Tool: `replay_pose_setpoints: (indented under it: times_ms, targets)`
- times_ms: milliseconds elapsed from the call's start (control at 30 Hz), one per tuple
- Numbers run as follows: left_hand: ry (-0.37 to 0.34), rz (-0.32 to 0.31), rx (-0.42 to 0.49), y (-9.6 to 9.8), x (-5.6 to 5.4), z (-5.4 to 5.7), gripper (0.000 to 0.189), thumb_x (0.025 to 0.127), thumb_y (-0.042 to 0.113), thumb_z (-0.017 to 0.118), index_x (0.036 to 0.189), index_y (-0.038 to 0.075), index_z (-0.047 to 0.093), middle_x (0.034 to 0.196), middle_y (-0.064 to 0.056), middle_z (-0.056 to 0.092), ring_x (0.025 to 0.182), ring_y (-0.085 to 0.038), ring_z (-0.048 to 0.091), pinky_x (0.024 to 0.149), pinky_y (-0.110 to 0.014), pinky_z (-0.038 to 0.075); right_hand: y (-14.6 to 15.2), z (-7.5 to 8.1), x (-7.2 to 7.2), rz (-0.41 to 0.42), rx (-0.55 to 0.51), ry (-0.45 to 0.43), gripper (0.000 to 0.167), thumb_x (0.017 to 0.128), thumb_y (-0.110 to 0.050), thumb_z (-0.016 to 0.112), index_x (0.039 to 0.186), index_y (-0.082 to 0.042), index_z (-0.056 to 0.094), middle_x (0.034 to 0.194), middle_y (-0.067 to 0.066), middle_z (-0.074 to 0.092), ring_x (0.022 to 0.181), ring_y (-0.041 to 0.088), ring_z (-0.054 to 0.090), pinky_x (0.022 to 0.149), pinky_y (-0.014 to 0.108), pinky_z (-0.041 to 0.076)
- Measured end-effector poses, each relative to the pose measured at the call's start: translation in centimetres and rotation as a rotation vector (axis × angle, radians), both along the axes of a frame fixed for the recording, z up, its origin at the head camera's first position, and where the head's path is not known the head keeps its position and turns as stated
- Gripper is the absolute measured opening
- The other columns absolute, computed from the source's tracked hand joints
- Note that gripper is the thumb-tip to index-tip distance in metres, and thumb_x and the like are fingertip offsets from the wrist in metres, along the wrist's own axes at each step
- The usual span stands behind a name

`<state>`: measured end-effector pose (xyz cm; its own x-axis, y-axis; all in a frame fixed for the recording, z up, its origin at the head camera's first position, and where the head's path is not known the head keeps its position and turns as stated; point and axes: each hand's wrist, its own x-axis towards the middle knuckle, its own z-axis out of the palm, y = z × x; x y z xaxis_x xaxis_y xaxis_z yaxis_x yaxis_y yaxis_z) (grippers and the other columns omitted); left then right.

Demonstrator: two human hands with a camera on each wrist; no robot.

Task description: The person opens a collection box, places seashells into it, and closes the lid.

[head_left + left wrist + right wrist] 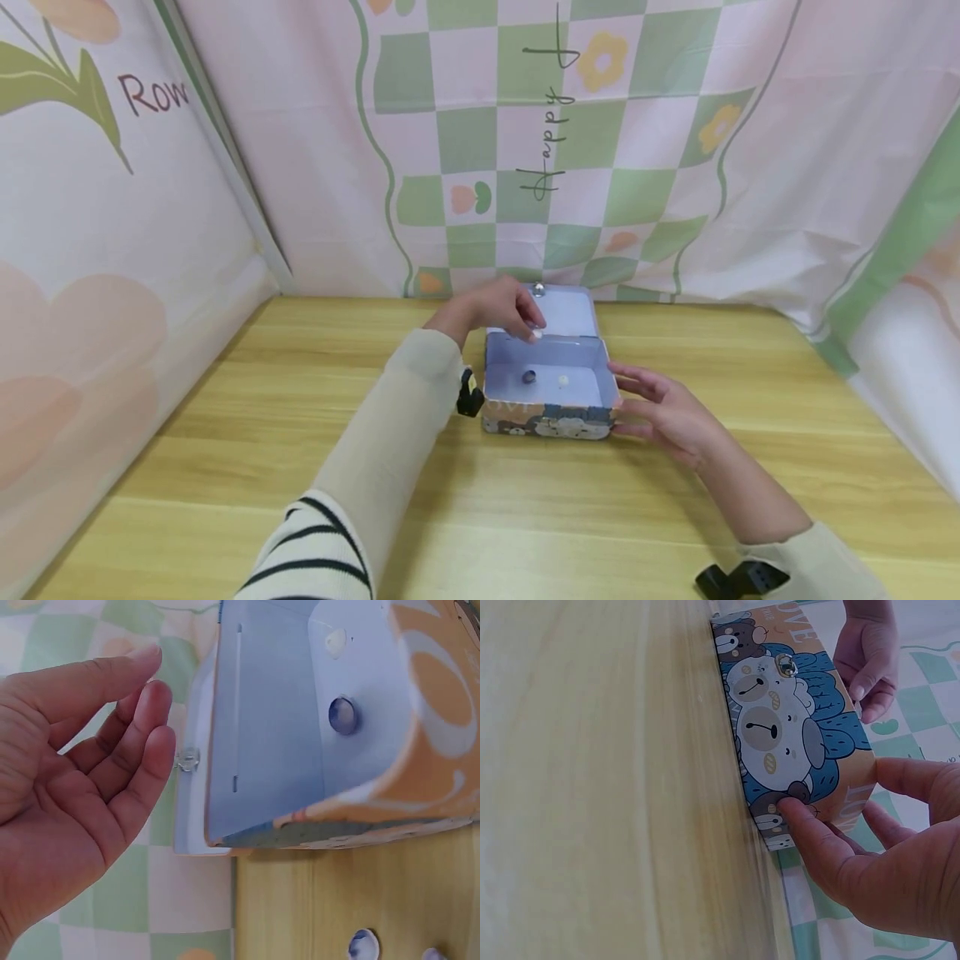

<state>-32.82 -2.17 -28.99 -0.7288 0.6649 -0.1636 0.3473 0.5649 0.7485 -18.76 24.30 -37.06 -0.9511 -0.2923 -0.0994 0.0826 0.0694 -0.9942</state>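
Observation:
A tin box [551, 421] with bear pictures stands on the table, its pale blue inside showing and its lid [570, 312] swung back. Inside lie a dark purplish shell [343, 715] and a small white shell [335, 643]. Over the box's back left corner, my left hand [501, 307] pinches a small white piece, apparently a shell [537, 334], between thumb and fingertips; the fingers mostly hide it. My right hand [877, 859] holds the box's right end, thumb on the front face and fingers along the side.
Two more shells, one of them whitish and purple [364, 945], lie on the wooden table [337, 367] left of the box. A checked cloth [525, 167] hangs behind, close to the raised lid. Another printed cloth [112, 292] walls off the left.

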Motion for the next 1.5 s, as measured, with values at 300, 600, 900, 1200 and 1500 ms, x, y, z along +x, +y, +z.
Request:
replay_pose_setpoints:
  times_ms: [300, 600, 900, 1200, 1500]
  targets:
    - [-0.05, 0.074, -0.039, 0.5, 0.1, -0.3, 0.024, 0.079, 0.0, 0.078, 0.101, 0.007, 0.074, 0.093, -0.005, 0.069, 0.081, -0.016, 0.063, 0.076, -0.027, 0.054, 0.0, 0.0, 0.0, 0.001, -0.01, 0.002, 0.071, 0.094, -0.001, 0.059, 0.152, 0.006, 0.018, 0.154, 0.033, 0.015, 0.118, 0.027, 0.054, 0.091, 0.047, 0.051]
    - [-0.059, 0.088, -0.022, 0.8, 0.1, -0.1, 0.025, 0.077, -0.005, 0.076, 0.099, 0.008, 0.075, 0.09, -0.005, 0.069, 0.075, -0.014, 0.06, 0.07, -0.025, 0.054, 0.0, -0.1, -0.1, 0.002, -0.018, 0.002, 0.069, 0.094, 0.001, 0.056, 0.151, 0.005, 0.019, 0.154, 0.033, 0.015, 0.118, 0.026, 0.053, 0.092, 0.048, 0.051]
    - [-0.125, 0.071, 0.064, 0.3, 0.2, 0.3, 0.032, 0.081, -0.003, 0.074, 0.113, -0.002, 0.068, 0.097, -0.007, 0.066, 0.083, -0.016, 0.06, 0.073, -0.027, 0.055, 0.0, 0.0, 0.0, 0.004, -0.022, -0.002, 0.069, 0.094, -0.001, 0.058, 0.151, 0.005, 0.02, 0.154, 0.033, 0.014, 0.116, 0.022, 0.055, 0.091, 0.047, 0.051]
    - [-0.01, 0.068, 0.192, -1.2, 0.9, 0.0, 0.02, 0.082, 0.002, 0.076, 0.102, 0.003, 0.073, 0.095, -0.006, 0.069, 0.084, -0.018, 0.063, 0.082, -0.04, 0.055, 0.0, -0.1, 0.0, 0.014, -0.015, 0.008, 0.068, 0.096, 0.0, 0.055, 0.152, 0.005, 0.018, 0.154, 0.033, 0.014, 0.116, 0.023, 0.055, 0.091, 0.047, 0.051]
    - [0.081, 0.143, 0.358, -2.9, 2.2, -0.7, 0.013, 0.081, 0.005, 0.079, 0.093, 0.005, 0.074, 0.095, -0.009, 0.068, 0.085, -0.021, 0.061, 0.073, -0.027, 0.053, 0.0, -0.2, 0.0, 0.01, -0.015, 0.013, 0.068, 0.095, 0.0, 0.056, 0.152, 0.005, 0.018, 0.154, 0.033, 0.015, 0.116, 0.022, 0.055, 0.091, 0.045, 0.052]
